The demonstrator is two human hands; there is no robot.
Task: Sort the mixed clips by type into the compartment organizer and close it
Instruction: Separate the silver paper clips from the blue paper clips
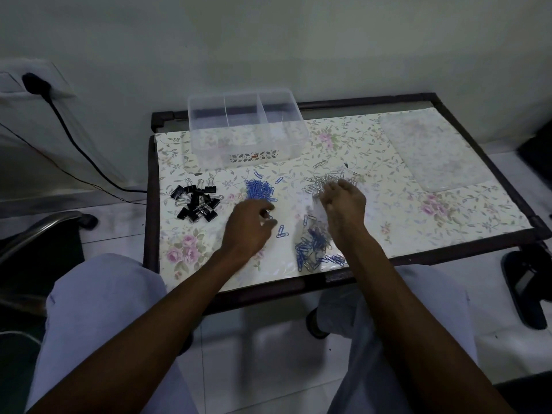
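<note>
A clear compartment organizer (209, 138) stands open at the back of the table with nothing in its sections. In front of it lie three sorted heaps: black binder clips (195, 201), blue paper clips (260, 189) and silver paper clips (324, 182). A mixed heap of blue and silver clips (313, 249) sits near the front edge. My left hand (249, 227) has its fingers curled and pinches a blue clip just below the blue heap. My right hand (343, 201) reaches over the silver heap with its fingertips down among those clips; whether it holds any I cannot tell.
The organizer's clear lid (430, 153) lies flat at the back right of the flowered table cover (418, 222). Two loose blue clips (282, 233) lie between my hands. A black cable (77, 147) hangs at the left, beside a chair arm (38, 231).
</note>
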